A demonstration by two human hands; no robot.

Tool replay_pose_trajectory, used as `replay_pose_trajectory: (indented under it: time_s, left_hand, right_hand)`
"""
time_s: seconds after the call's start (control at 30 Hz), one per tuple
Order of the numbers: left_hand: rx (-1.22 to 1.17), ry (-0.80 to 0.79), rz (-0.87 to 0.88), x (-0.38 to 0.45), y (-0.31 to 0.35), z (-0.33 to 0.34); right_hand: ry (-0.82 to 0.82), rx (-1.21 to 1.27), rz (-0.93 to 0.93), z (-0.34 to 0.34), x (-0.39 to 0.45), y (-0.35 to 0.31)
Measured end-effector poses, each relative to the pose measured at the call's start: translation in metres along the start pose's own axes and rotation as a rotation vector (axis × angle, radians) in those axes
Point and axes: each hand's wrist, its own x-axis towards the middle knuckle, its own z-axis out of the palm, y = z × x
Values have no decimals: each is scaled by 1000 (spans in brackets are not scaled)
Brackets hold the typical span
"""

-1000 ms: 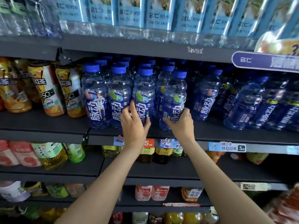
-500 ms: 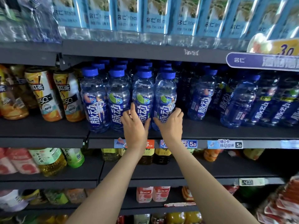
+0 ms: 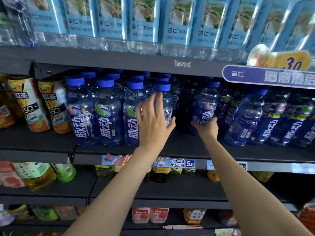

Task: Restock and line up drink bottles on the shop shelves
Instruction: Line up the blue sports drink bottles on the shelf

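Note:
Blue-capped drink bottles with dark blue labels stand on the middle shelf [image 3: 187, 149]. Three upright ones [image 3: 109, 113] form a front row at the left. My left hand [image 3: 153, 121] lies with straight fingers flat against the front of a fourth upright bottle [image 3: 162, 92], hiding most of its label. To the right, past a dark gap, my right hand [image 3: 207, 127] grips the lower part of a leaning blue bottle [image 3: 205, 103]. Further right, several more blue bottles [image 3: 247, 120] lean at a tilt.
Tea cartons with orange and white labels [image 3: 34, 106] stand left of the blue bottles. Light blue labelled water bottles [image 3: 144, 23] fill the shelf above. A purple sign [image 3: 272, 77] juts out at upper right. Lower shelves hold yellow, green and pink drinks.
My right hand has left the fourth front bottle and moved right to grip a leaning bottle. My left hand has shifted right from the third bottle and up onto the fourth.

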Motion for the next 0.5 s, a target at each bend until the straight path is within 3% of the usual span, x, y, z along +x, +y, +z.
replay_pose_trajectory:
  time_s: [0.13, 0.3, 0.5]
  left_hand:
    - [105, 33, 52, -2, -11, 15]
    - [125, 76, 73, -2, -12, 20]
    - [137, 101, 76, -2, -14, 23]
  right_hand:
    - [45, 2, -59, 12, -7, 2]
    - [-108, -50, -198, 42, -10, -13]
    - [-129, -37, -74, 64, 7, -34]
